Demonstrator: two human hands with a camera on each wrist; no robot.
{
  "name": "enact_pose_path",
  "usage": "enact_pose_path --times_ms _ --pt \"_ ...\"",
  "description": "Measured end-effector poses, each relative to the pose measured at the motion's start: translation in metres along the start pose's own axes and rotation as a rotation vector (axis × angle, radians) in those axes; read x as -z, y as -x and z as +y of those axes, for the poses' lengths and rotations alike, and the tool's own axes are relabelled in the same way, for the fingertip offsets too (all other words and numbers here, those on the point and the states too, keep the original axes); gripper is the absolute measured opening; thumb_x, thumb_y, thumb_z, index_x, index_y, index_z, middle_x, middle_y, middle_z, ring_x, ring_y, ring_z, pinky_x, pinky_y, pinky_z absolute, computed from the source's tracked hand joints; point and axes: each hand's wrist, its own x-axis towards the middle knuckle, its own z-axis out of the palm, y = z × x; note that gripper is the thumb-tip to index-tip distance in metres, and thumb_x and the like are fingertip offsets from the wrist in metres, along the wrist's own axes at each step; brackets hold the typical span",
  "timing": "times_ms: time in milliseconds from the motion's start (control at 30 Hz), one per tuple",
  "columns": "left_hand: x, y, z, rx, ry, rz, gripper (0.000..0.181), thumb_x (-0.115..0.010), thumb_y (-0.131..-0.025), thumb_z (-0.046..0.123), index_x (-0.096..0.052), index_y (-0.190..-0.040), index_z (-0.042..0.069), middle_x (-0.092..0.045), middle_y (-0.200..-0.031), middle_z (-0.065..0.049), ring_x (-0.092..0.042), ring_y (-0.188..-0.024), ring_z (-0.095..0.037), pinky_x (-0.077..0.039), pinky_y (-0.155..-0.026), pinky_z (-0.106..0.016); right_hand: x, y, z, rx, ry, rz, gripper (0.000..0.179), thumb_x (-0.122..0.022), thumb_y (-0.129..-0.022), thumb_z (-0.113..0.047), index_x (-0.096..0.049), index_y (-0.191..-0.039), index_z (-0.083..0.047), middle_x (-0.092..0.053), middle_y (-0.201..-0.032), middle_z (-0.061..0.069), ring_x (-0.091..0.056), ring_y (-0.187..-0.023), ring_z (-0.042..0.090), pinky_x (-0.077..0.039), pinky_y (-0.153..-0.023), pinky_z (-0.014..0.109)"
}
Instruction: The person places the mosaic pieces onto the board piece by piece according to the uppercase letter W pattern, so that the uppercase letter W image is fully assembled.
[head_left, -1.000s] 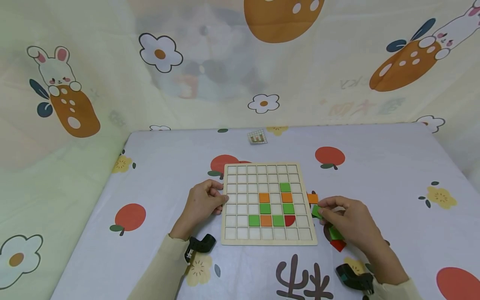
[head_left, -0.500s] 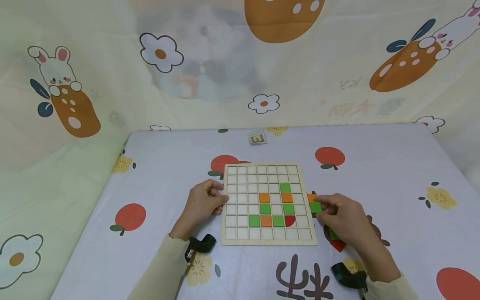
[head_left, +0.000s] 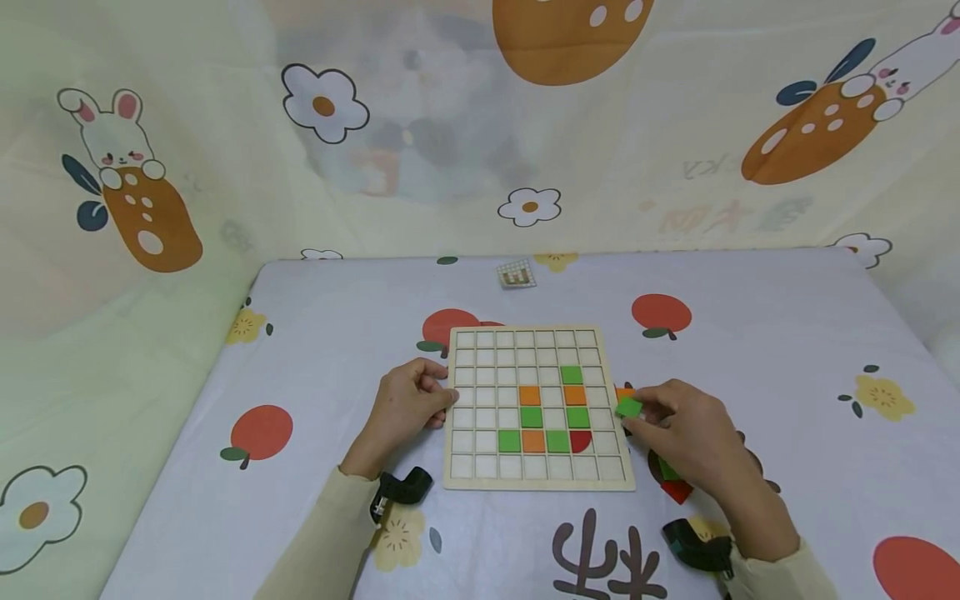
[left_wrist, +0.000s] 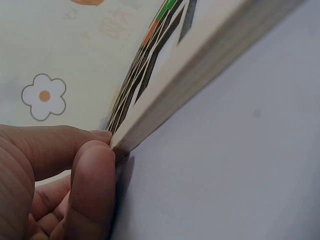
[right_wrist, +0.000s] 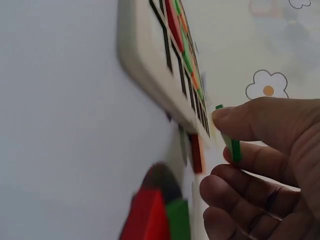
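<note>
A square wooden grid board [head_left: 540, 485] lies on the table, with several green and orange square tiles and one red rounded tile [head_left: 580, 442] set in its cells. My left hand [head_left: 408, 396] pinches the board's left edge between thumb and index finger; the left wrist view shows the fingertips against the rim [left_wrist: 165, 95]. Just off the board's right edge, my right hand [head_left: 690, 429] pinches a green square tile [head_left: 628, 407] between thumb and finger. In the right wrist view this tile [right_wrist: 234, 147] is held edge-on, above the table.
Beside the board's right edge lies an orange tile [head_left: 624, 392], partly covered by the green one. Nearer me, under the right hand, sit a red tile [head_left: 677, 492] and a green tile [head_left: 667, 471]. A small patterned card [head_left: 516, 274] lies at the back.
My right hand has carried the green tile slightly away from me and left, closer to the board's right edge, and tilted it. The left hand and board have stayed put.
</note>
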Motion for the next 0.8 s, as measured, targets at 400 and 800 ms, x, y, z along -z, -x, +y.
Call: enact_pose_path --times_ms 400,800 --pt "0.001 0.001 0.0 -0.003 -0.015 -0.002 0.027 -0.08 -0.088 0.001 -0.067 -0.112 0.0 -0.063 -0.078 -0.008 -0.064 -0.053 -0.014 -0.059 -0.054 -0.026 -0.009 -0.021 -0.027 0.131 -0.059 0.015 0.034 -0.087 -0.084 -0.011 -0.078 -0.114 0.001 -0.073 -0.107 0.013 -0.066 -0.093 0.029 -0.06 -0.076 0.041" --pt "0.001 0.0 0.001 0.001 -0.016 -0.007 0.026 -0.08 -0.089 0.002 -0.067 -0.112 0.001 -0.063 -0.077 -0.008 -0.063 -0.054 -0.014 -0.059 -0.053 -0.026 -0.027 -0.049 -0.053 0.161 -0.109 -0.037 0.03 -0.085 -0.083 -0.009 -0.079 -0.112 -0.001 -0.063 -0.086 0.005 -0.057 -0.082 0.022 -0.049 -0.069 0.031"
